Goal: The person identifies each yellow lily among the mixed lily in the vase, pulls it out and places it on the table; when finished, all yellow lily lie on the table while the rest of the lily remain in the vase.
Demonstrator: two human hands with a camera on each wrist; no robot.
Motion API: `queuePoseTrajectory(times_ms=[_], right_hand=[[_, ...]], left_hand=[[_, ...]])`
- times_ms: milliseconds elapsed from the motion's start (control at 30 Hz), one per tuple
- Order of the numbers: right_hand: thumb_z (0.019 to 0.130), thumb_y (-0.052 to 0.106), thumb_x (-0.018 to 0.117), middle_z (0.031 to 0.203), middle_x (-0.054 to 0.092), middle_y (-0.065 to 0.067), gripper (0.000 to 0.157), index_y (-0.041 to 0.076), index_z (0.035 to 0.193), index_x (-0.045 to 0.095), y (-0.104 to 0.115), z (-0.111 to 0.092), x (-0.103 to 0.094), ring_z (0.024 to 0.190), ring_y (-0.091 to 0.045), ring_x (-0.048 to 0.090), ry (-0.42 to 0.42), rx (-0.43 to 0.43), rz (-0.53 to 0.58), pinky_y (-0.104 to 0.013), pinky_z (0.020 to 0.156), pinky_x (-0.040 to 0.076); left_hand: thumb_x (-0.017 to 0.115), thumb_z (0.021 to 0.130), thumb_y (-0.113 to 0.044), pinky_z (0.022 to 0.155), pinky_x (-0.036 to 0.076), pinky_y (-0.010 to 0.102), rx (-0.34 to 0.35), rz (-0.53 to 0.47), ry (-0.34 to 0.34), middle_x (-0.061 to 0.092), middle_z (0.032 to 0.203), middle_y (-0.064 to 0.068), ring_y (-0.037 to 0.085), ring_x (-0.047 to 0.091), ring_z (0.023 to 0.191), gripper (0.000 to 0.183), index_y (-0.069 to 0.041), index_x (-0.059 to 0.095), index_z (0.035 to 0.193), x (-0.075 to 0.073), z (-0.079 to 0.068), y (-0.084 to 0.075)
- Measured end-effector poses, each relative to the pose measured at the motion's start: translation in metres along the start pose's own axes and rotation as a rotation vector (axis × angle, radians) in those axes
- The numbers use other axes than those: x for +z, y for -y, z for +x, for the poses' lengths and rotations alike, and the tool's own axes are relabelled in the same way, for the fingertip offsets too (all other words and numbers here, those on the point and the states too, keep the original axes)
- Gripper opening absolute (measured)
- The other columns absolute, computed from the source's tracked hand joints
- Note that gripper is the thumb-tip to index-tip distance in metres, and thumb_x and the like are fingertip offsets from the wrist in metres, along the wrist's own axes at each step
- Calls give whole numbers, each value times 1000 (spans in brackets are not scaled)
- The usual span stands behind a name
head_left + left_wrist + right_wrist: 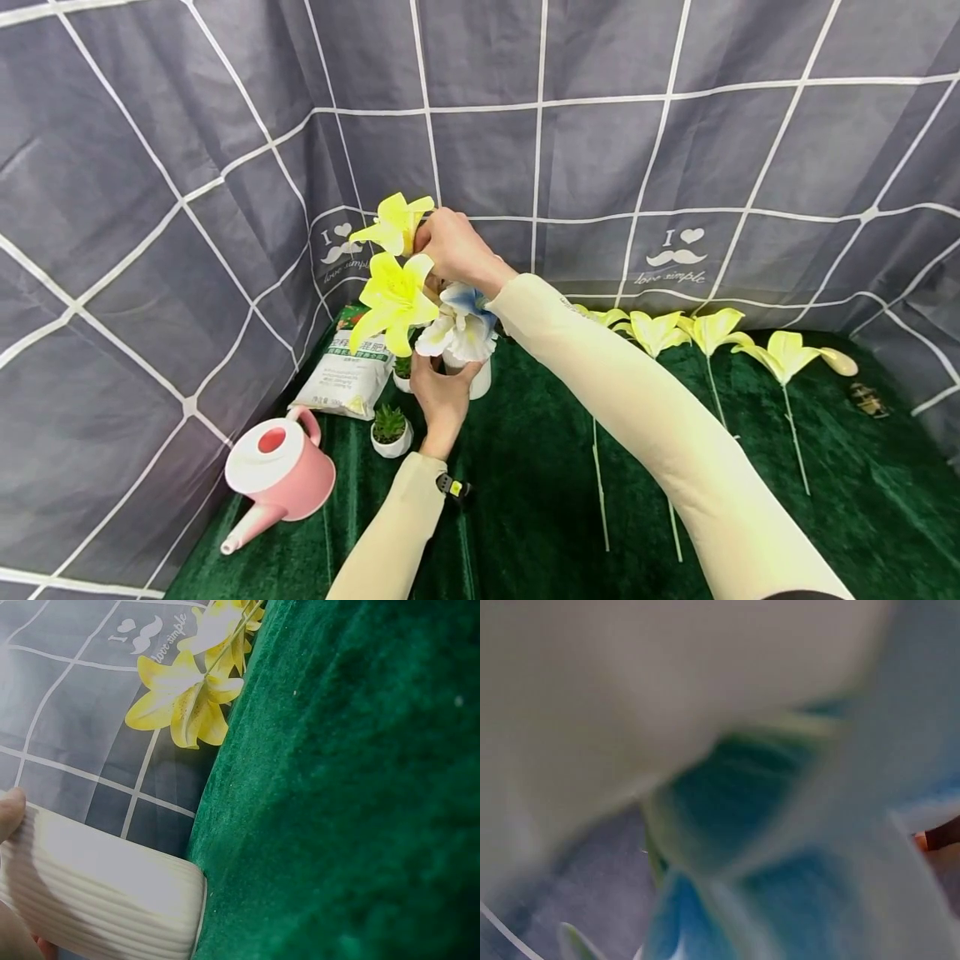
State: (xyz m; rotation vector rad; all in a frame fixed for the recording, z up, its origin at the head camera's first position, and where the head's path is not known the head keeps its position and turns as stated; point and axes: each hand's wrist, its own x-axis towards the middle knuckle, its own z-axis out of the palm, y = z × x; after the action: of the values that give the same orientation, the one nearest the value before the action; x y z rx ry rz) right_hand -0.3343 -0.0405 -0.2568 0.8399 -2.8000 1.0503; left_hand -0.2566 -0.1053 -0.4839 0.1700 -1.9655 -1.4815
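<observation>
Right hand point(456, 246) is pinching a lily point(393, 223), likely light and bendy, best held behind its petals; beneath, left hand point(441, 396) is gripping the vase point(112, 881).

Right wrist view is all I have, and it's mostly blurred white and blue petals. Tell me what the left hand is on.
Observer: The left hand grips a ribbed white vase; the left wrist view shows the ribbing.
Operator: Now give me the right hand.
Observer: In the head view, the right hand holds the upper yellow lily at the base of its bloom.
Operator: Report what lies farther off to the right.
Observer: Loose yellow lilies lie spread on the green cloth, their stems running toward the person.
</observation>
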Motion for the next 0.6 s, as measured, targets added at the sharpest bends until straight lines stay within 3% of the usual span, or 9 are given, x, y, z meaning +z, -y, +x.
queuePoseTrajectory(times_ms=[167,267,433,600], right_hand=[[90,18,75,71,75,-4,14,11,79,81,-2,-4,-2,55,-19,53,-26,-34,76,-22,48,37],[91,23,75,69,73,4,16,13,79,82,-3,-7,-4,54,-15,53,-35,-25,109,-22,47,35],[98,27,67,59,55,5,30,8,74,71,-3,-11,-6,52,-13,46,-50,-19,131,-22,48,31],[102,28,59,80,73,-1,27,7,91,73,-5,-13,-7,70,-14,63,-60,-76,109,-22,59,44]], left_hand=[[95,69,-22,103,55,45,4,9,0,62,130,8,27,62,123,76,-19,58,135,-1,0,0],[95,69,-22,103,55,46,13,11,0,61,129,8,27,63,123,75,-19,58,135,-1,0,0],[94,69,-23,103,55,45,16,-8,7,61,130,7,25,62,124,75,-21,58,135,-1,0,0],[94,70,-25,102,56,44,12,-19,7,61,129,6,25,63,123,74,-23,58,135,0,0,2]])
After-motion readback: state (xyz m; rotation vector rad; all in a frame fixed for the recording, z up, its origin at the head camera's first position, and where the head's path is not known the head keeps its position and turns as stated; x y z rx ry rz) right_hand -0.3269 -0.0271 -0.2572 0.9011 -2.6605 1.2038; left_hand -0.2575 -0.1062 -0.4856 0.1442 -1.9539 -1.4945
